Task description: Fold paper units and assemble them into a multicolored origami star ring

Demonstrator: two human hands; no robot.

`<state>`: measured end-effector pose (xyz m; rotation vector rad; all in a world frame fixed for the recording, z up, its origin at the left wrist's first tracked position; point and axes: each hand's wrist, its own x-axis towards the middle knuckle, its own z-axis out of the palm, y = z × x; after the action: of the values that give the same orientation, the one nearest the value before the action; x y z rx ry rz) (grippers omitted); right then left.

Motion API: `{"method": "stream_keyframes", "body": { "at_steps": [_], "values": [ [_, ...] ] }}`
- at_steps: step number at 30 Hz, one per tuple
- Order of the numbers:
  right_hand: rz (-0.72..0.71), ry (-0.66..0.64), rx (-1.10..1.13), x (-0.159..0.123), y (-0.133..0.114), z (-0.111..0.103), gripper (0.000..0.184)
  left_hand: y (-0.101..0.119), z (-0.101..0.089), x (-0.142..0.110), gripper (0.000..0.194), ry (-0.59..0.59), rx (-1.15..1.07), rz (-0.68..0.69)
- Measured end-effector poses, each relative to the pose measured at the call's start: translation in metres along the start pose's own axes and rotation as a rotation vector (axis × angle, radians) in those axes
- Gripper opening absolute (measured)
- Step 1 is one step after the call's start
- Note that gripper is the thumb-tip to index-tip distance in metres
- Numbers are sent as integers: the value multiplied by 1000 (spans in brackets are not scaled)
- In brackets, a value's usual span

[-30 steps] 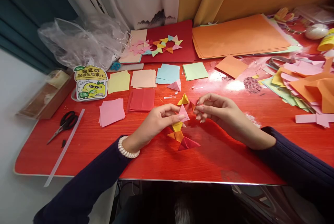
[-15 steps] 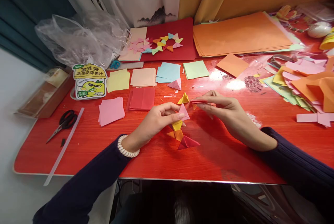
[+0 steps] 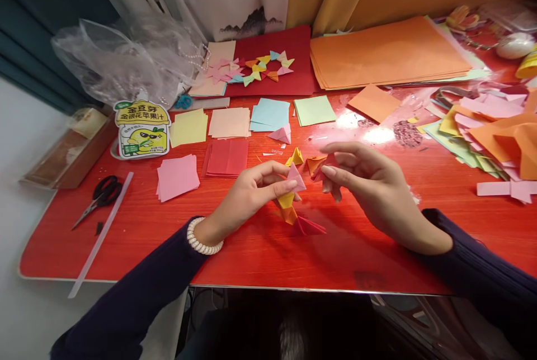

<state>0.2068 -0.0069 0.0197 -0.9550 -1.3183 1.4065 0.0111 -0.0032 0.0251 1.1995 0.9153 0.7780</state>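
Note:
Between the thumb and fingers of my left hand [image 3: 263, 185] is a chain of folded paper pieces [image 3: 287, 214], running from pink through yellow and orange to red at its lower end. Opposite it, my right hand [image 3: 367, 189] pinches a red folded paper piece [image 3: 329, 165] by its edge. A folded orange piece [image 3: 314, 165] lies just beyond those fingertips. Behind the left fingers a yellow folded piece [image 3: 296, 155] stands on the table. Slightly farther back sits a pink folded piece [image 3: 282, 133].
Stacks of square paper, including red [image 3: 227, 157], pink [image 3: 178, 178] and blue [image 3: 271, 114], lie behind and left. Scissors [image 3: 98, 198] rest at far left. Paper star rings [image 3: 264, 69] lie on red sheets at the back. Loose paper [image 3: 503, 131] heaps at right.
My right hand has turned the red piece from lying flat to pointing upward, and its fingers have spread somewhat. The chain in my left hand has tilted slightly, its red end shifting right.

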Motion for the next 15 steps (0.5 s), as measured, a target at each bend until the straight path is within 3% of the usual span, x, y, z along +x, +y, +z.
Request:
{"method": "stream_keyframes", "body": {
  "at_steps": [2,7,15],
  "values": [
    [-42,6,9,-3,-5,4,32,0,1,-2,10,8,6,59],
    [-82,-8,-90,-11,-13,10,10,-3,3,-4,9,32,20,134],
    [-136,28,-118,-15,-13,12,9,-2,4,-7,8,48,86,167]
  ]
}}
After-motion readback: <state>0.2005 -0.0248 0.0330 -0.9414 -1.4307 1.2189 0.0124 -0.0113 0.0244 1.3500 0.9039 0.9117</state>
